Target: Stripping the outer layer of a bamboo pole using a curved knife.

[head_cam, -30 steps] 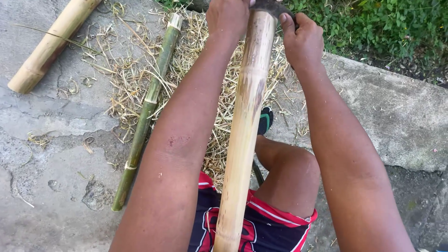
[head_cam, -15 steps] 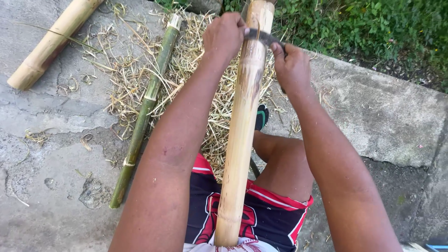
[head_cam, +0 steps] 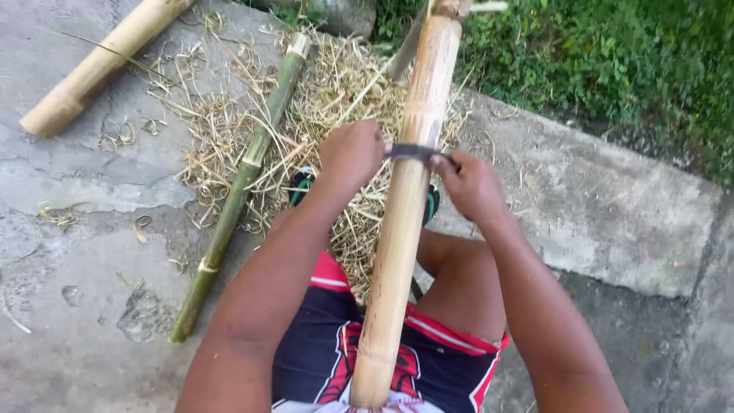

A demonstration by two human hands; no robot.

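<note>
Your left hand (head_cam: pixel 350 155) and right hand (head_cam: pixel 472 183) are fisted on the blade (head_cam: pixel 411 151) across the bamboo pole (head_cam: pixel 405 214): stiff, smooth, likely slippery; grip the ends only.

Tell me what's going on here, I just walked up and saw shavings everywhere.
A seated person holds a dark metal blade across a thick tan bamboo pole that leans from their lap. The left hand and right hand grip the blade on either side of the pole. Pale straw-like shavings cover the grey concrete slab, beside a thin green bamboo stalk.
</note>
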